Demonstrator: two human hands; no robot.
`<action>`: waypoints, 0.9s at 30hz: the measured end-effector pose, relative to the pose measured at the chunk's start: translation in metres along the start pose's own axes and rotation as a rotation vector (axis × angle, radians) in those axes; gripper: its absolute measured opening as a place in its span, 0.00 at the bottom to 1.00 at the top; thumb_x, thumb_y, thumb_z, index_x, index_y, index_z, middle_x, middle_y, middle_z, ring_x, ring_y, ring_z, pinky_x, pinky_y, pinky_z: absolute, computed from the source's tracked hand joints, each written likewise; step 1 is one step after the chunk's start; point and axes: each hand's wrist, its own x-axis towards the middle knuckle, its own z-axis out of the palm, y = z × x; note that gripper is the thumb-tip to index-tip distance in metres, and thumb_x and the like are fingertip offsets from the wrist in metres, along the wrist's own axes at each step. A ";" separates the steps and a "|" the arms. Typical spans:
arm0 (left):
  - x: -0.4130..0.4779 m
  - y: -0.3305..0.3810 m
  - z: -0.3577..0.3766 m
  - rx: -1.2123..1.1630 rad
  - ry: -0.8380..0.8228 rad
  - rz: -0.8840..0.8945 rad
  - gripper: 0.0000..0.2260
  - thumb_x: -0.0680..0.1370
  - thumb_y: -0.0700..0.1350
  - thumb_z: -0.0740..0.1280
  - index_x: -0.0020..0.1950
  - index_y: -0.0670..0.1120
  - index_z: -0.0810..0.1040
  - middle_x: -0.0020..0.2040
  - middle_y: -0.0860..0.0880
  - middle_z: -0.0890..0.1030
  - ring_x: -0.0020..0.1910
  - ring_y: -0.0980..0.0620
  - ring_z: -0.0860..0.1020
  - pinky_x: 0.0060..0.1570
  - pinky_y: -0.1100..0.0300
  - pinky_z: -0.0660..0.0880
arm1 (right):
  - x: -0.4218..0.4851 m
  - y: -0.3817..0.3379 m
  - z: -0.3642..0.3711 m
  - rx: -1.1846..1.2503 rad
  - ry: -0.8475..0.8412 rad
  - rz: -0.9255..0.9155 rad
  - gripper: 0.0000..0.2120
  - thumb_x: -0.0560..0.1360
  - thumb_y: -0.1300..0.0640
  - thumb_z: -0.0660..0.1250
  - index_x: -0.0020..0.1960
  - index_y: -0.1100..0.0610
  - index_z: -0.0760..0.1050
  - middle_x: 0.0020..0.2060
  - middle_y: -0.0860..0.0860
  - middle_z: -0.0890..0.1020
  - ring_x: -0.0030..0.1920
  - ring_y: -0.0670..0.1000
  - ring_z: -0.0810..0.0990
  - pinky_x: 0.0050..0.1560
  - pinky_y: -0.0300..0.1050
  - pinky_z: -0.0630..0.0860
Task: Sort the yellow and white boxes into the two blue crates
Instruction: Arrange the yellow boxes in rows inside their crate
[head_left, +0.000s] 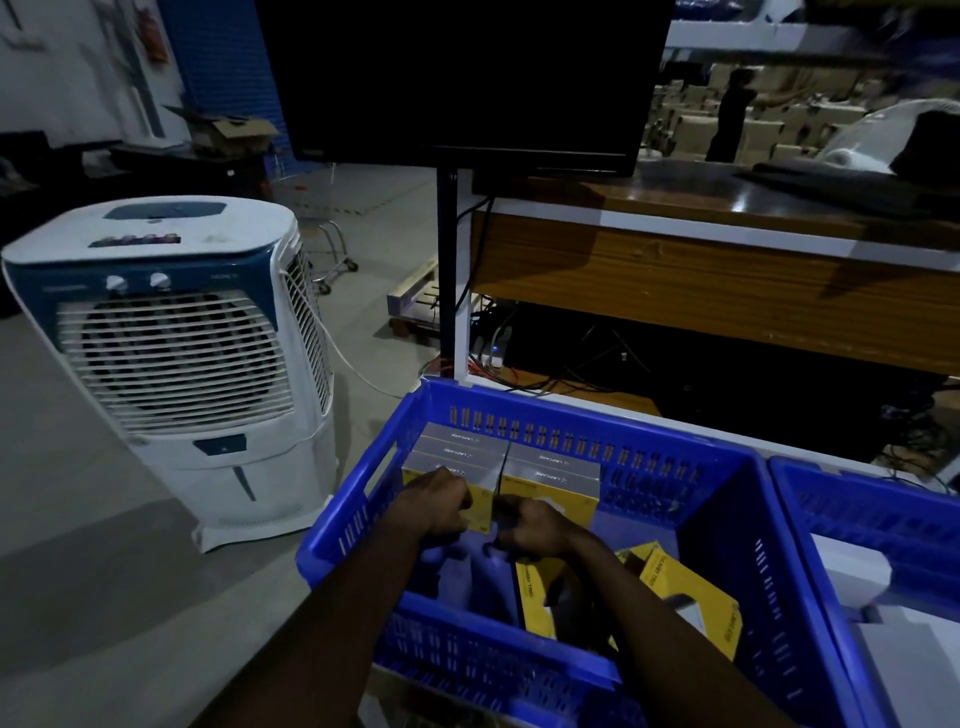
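yellow boxes (553, 475) with grey tops stand packed in two rows at the far left corner of the left blue crate (717, 525). the grey tops carry the word "lapcare", upside down from this view. two more loose yellow boxes (685, 597) lie tilted at the near right side of the same crate, and the side print ends in "trio"; the rest is too dim to read.

the left hand (436, 506) has its fingers curled over the near top edge of the left row. the right hand (535, 525) is curled like a fist against the near face of the right row; i cannot tell if it grips something.

just beside on the right stands the right blue crate (852, 499), with white boxes (852, 571) inside. on the floor at the left stands a white and blue air cooler (171, 353). far behind the crates is a wooden table (727, 280), with cables (519, 374) below it, and a dark monitor (467, 78) on a black pole rises above.
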 end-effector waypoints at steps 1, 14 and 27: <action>0.001 0.000 0.001 -0.015 0.005 0.000 0.10 0.73 0.45 0.70 0.53 0.45 0.79 0.58 0.44 0.76 0.55 0.45 0.76 0.49 0.55 0.73 | 0.000 -0.001 -0.001 -0.048 0.036 -0.017 0.29 0.68 0.49 0.74 0.66 0.55 0.72 0.55 0.53 0.81 0.51 0.54 0.80 0.46 0.47 0.77; 0.001 0.059 -0.025 -0.208 0.136 0.216 0.15 0.74 0.51 0.65 0.58 0.49 0.81 0.47 0.46 0.85 0.45 0.49 0.83 0.48 0.53 0.80 | -0.106 -0.016 -0.055 -0.193 0.543 -0.084 0.17 0.77 0.51 0.63 0.66 0.47 0.73 0.57 0.48 0.82 0.51 0.50 0.81 0.49 0.49 0.79; 0.050 0.220 0.006 -0.215 -0.248 0.316 0.16 0.80 0.55 0.61 0.56 0.44 0.77 0.46 0.44 0.76 0.44 0.45 0.76 0.43 0.55 0.68 | -0.225 0.098 -0.079 -0.539 0.609 0.375 0.26 0.77 0.48 0.63 0.72 0.56 0.67 0.76 0.53 0.62 0.76 0.57 0.58 0.68 0.56 0.67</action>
